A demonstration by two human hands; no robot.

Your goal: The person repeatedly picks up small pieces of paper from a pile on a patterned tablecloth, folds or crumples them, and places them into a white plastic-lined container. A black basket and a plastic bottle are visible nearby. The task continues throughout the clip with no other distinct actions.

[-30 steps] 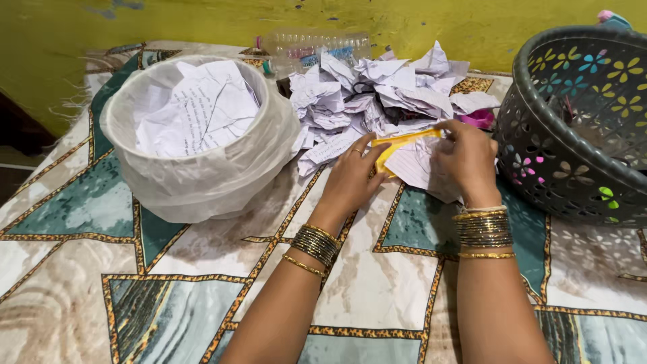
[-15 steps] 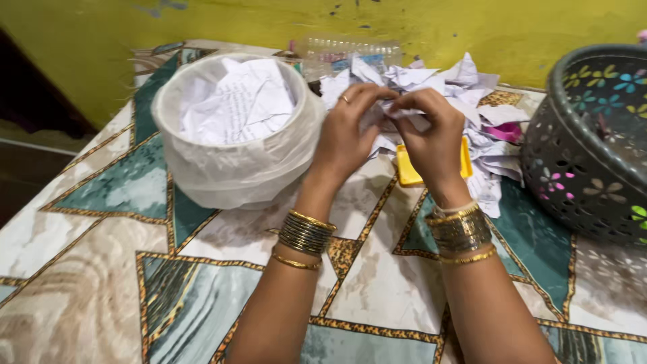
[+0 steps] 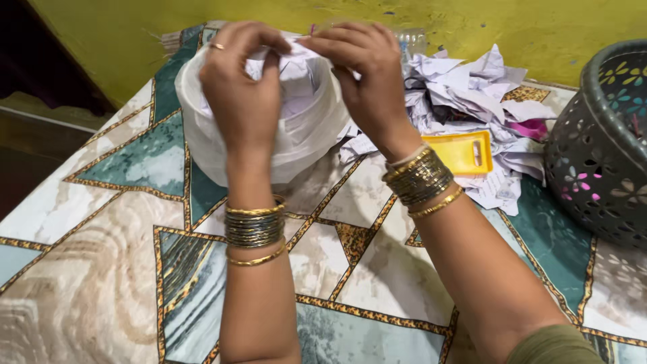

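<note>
Both hands (image 3: 246,94) (image 3: 367,71) pinch paper (image 3: 296,64) over lined bin (image 3: 296,138); paper pile (image 3: 465,87) 2 o'clock, basket (image 3: 600,155) 3 o'clock, patterned cloth (image 3: 101,256), yellow wall (image 3: 526,27)

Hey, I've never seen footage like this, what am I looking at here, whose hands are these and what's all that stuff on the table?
There is no machine here. A camera worn on a person's head looks down at that person's own two bare hands, both wearing bangles. The left hand and the right hand are raised over a white bin lined with a thin plastic bag, and together they pinch a crumpled piece of white paper above its opening. More crumpled paper already sits inside. The bin stands on a table covered with a patterned cloth. To the right lie a pile of crumpled papers, a flat yellow plastic piece, something small and pink and a dark perforated basket with coloured flower shapes. A clear plastic bottle lies behind, against the yellow wall.
</note>
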